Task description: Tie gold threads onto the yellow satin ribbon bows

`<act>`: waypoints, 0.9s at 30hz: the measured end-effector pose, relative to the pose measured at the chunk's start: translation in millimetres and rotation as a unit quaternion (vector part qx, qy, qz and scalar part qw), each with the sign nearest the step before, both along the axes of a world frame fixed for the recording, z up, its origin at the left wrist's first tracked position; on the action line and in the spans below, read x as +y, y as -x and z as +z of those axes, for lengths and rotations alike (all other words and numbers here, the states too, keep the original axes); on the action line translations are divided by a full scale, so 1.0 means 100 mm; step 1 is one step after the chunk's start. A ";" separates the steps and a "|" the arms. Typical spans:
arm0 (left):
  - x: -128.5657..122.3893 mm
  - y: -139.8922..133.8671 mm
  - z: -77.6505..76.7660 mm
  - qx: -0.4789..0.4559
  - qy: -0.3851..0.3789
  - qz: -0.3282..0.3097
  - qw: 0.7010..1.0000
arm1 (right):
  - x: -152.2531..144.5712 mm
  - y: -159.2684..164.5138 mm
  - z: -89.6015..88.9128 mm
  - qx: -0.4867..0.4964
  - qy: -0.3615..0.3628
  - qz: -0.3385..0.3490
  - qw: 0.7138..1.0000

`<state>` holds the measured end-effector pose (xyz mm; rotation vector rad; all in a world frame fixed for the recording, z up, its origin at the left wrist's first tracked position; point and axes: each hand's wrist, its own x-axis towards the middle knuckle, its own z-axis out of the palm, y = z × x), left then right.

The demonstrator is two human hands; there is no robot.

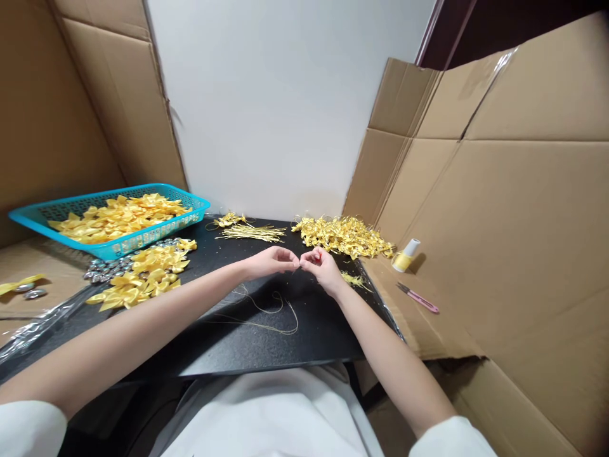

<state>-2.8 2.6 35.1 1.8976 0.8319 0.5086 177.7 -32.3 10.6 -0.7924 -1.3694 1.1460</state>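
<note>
Thin, pale, looped thread [297,322] lies on the black tabletop [328,336] near the left hand [272,262] and right hand [324,270], whose fingertips meet, pinching a tiny item [299,265] too small to identify. Shiny yellow ribbon flowers [126,289] lie beside the left forearm [166,325].

No legible txt, nos or logos

Wall [285,108]: bright, evenly lit
Bench [323,336]: black, pale sheen near its front edge
Spool [403,259]: soft shadow to its right
Clear tape [33,330]: white glints
Left hand [272,262], right hand [325,270]: well lit, the small piece between them too tiny to read
Right cardboard [528,222]: stretched, soft, dark at the outer edge
</note>
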 end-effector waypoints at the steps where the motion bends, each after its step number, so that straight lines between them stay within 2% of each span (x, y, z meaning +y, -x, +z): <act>1: -0.02 0.00 0.00 -0.007 -0.006 0.014 1.000 | 0.00 0.00 0.00 -0.010 -0.010 -0.005 1.000; 4: -0.12 0.02 0.04 -0.012 -0.008 0.046 0.999 | -0.04 0.03 0.05 -0.053 -0.042 -0.004 0.998; 7: -0.31 0.06 0.12 -0.030 -0.002 0.081 0.996 | -0.22 0.07 0.16 -0.097 -0.075 -0.015 0.992; 10: -0.61 0.16 0.21 -0.084 0.017 0.128 0.988 | -0.56 0.13 0.32 -0.144 -0.122 -0.047 0.981; 14: -1.12 0.26 0.25 -0.189 0.058 0.179 0.964 | -1.07 0.20 0.45 -0.145 -0.138 -0.004 0.980; 16: -1.34 0.28 0.22 -0.236 0.083 0.200 0.947 | -1.23 0.26 0.45 -0.148 -0.130 -0.010 0.980; 19: -1.54 0.27 0.18 -0.281 0.112 0.212 0.929 | -1.31 0.35 0.38 -0.118 -0.115 -0.036 0.986; 23: -1.63 0.25 0.15 -0.303 0.124 0.186 0.926 | -1.30 0.47 0.30 -0.057 -0.116 -0.066 0.989; 27: -1.67 0.24 0.18 -0.311 0.129 0.174 0.925 | -1.34 0.57 0.32 -0.035 -0.156 -0.075 0.984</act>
